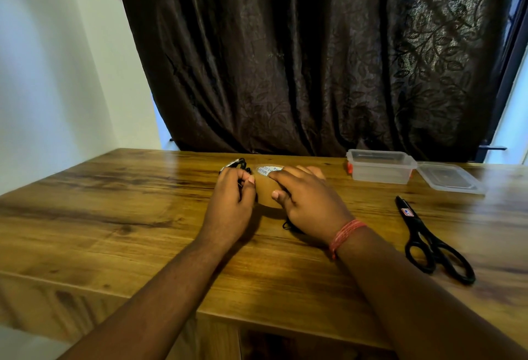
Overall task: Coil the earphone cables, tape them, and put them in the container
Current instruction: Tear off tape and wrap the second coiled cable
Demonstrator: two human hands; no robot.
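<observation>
The wooden surface (114,216) has a warm brown grain with darker streaks, and its near edge drops to a panel below. On it, at the far right, stands 1 clear plastic container (380,169) with orange clips, open at the top. Its clear lid (448,176) lies flat just beside it on the right. Nearer, on the right side, 1 pair of black scissors (428,239) lies closed, blades pointing away. Near the middle stands a brown tape roll (267,188), with a bit of black cable (286,224) lying just in front of it.
</observation>
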